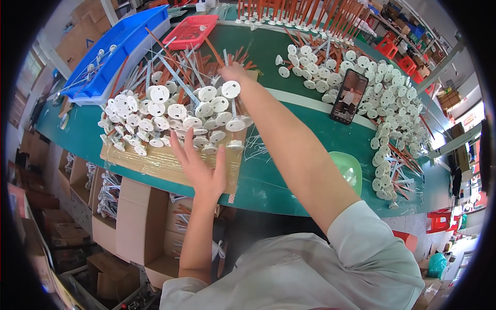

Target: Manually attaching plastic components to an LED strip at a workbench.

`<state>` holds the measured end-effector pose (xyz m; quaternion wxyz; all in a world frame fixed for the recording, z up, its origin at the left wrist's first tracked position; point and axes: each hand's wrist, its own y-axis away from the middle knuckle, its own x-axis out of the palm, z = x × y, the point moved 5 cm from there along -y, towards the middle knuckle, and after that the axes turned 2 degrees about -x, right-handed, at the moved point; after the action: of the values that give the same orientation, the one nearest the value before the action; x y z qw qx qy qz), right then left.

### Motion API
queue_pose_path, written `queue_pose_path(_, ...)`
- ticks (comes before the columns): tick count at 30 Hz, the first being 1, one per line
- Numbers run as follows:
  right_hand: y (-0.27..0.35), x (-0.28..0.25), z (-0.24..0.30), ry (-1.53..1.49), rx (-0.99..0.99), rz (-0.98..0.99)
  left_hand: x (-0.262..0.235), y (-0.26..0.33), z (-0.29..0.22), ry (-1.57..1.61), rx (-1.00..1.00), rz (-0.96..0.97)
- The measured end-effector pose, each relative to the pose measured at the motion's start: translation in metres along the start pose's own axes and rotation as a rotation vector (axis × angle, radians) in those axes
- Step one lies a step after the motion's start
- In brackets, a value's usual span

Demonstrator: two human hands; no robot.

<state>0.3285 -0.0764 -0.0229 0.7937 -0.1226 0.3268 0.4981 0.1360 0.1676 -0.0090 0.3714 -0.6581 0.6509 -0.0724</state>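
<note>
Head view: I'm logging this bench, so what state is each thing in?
White-disc pieces: heaped
Left hand: open, fingers spread
Right hand: at left heap's far side, grip unclear
Cardboard sheet: flat
Phone: screen lit
Blue bin: open-topped
Red basket: open-topped
Green bowl: partly hidden

Right hand (233,72) at the strips (178,77), left hand (207,175) near white discs (160,94)
</note>
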Motion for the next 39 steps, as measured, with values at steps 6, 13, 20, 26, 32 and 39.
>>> queue_pose_path(6, 0.027, -0.001, -0.007, -0.49, 0.132, -0.299, 0.012, 0.006, -0.054, -0.544, 0.537, -0.026)
queue_pose_path(13, 0.026, -0.015, 0.0, -0.866, 0.0, 0.335, 0.075, -0.03, -0.088, -0.618, 0.719, 0.419)
queue_pose_path(20, 0.045, -0.067, -0.018, -0.102, -0.184, 0.163, 0.121, -0.057, -0.066, -0.9, 0.664, 0.744)
queue_pose_path(26, 0.073, -0.157, -0.05, 0.179, -0.383, 0.11, 0.115, -0.073, -0.061, -0.751, 0.745, 0.782)
queue_pose_path(32, 0.218, -0.263, -0.081, 0.262, -0.7, 0.067, 0.1, -0.086, -0.069, -0.72, 0.95, 0.895)
queue_pose_path(39, 0.413, -0.324, -0.124, -0.031, -0.792, -0.082, 0.11, -0.09, -0.076, -0.758, 0.913, 1.101)
